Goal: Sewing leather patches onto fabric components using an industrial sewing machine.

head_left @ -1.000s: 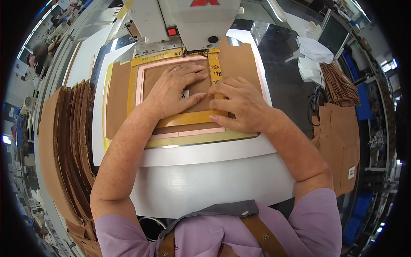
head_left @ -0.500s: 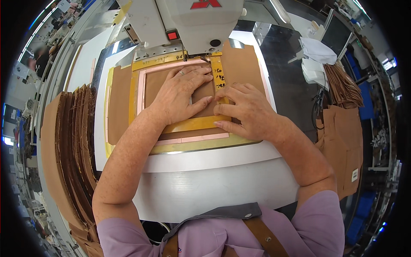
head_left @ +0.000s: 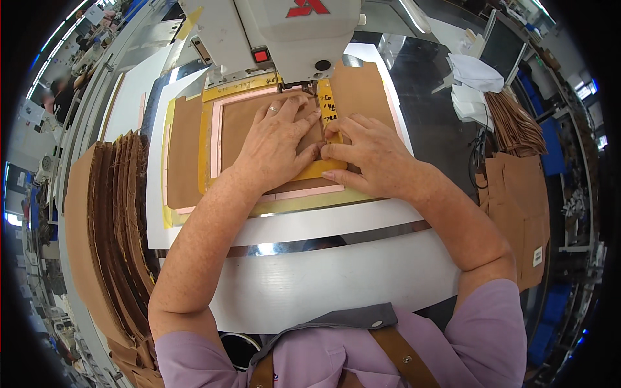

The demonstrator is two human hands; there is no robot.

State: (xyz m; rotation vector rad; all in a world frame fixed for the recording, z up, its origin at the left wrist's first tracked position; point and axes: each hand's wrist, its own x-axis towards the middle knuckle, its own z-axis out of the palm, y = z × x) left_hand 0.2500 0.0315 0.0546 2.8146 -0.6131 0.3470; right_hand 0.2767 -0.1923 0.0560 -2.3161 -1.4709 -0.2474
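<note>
A brown fabric panel (head_left: 247,123) lies inside a yellow frame (head_left: 206,139) edged with pink strips, beneath the head of a white sewing machine (head_left: 284,39). My left hand (head_left: 278,142), with a ring on one finger, lies flat on the panel with its fingers spread. My right hand (head_left: 375,155) curls its fingers over the right bar and near corner of the frame, its thumb on the near bar. The left thumb almost meets the right fingers by that corner. The machine's needle area is just beyond my left fingertips. My hands hide part of the panel.
Brown fabric pieces stand in a thick stack (head_left: 107,220) at the left. More brown pieces (head_left: 517,220) hang at the right, below a folded brown bundle (head_left: 514,126) and white cloth (head_left: 475,72). A white sheet (head_left: 291,223) lies under the frame on the table.
The frame, panel and white sheet have shifted away from me, baring a shiny metal strip along the near side. Both hands have moved slightly away with them, keeping nearly the same pose.
</note>
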